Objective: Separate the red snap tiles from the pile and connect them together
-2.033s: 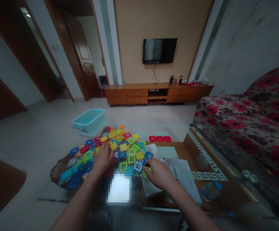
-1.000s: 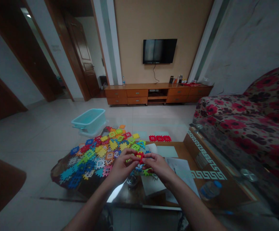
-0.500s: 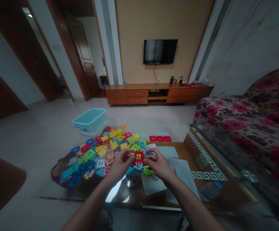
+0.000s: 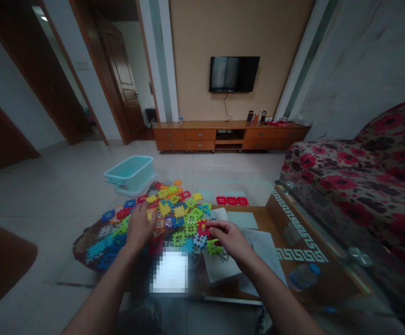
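My right hand (image 4: 229, 238) pinches the edge of a red square window-shaped interlocking block (image 4: 203, 227) between thumb and fingers. Just below that block lie a pale blue window block (image 4: 200, 240) and a lime green block (image 4: 213, 247). Over the left part of the pile of colourful interlocking blocks (image 4: 165, 208), my left hand (image 4: 141, 228) reaches down with thumb and fingers apart. A yellow block shows beside its fingertips, which are partly hidden. Several green blocks (image 4: 190, 228) lie between the two hands.
Joined red blocks (image 4: 232, 200) lie at the glass table's far side. A light blue plastic bin (image 4: 130, 173) stands beyond the pile. Papers (image 4: 266, 251) and a water bottle (image 4: 304, 276) are to the right. A floral sofa (image 4: 359, 172) borders the right side.
My left hand has let go of the red block and moved left over the pile. My right hand keeps the red block, at nearly the same place.
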`<act>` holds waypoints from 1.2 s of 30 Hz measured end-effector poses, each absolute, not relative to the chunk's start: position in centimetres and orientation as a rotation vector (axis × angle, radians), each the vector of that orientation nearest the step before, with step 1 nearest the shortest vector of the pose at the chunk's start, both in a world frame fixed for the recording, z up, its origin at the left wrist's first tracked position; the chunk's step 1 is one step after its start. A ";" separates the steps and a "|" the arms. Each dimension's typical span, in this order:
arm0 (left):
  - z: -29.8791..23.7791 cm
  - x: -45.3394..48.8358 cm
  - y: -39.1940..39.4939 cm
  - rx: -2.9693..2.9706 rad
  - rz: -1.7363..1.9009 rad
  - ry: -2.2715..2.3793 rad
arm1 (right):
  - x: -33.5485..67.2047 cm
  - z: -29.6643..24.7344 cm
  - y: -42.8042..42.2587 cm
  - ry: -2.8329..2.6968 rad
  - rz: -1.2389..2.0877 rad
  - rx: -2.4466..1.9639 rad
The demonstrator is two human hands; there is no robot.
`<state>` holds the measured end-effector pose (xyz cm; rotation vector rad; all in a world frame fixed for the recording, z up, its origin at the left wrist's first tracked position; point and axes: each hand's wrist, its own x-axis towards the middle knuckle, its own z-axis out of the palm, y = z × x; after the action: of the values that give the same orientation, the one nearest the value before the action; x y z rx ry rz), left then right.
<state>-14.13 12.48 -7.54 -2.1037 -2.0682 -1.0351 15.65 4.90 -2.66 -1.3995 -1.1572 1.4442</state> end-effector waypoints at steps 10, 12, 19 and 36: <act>-9.9 -23.0 12.1 -1.627 -0.321 -2.458 | 15.5 -2.4 5.2 -1.144 1.435 -1.422; -10.0 -23.1 12.0 -1.716 -0.282 -2.453 | 15.6 -2.5 5.2 -1.137 1.432 -1.432; -10.0 -22.4 12.2 -1.812 -0.290 -2.433 | 15.6 -2.5 5.2 -1.142 1.433 -1.462; -8.0 -20.8 12.0 -1.795 -0.507 -2.245 | 15.6 -2.6 5.3 -1.158 1.399 -1.440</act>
<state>-20.81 12.05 -8.02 -1.7949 -2.2448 -0.5066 15.65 5.30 -2.60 -1.4400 -1.1576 1.3993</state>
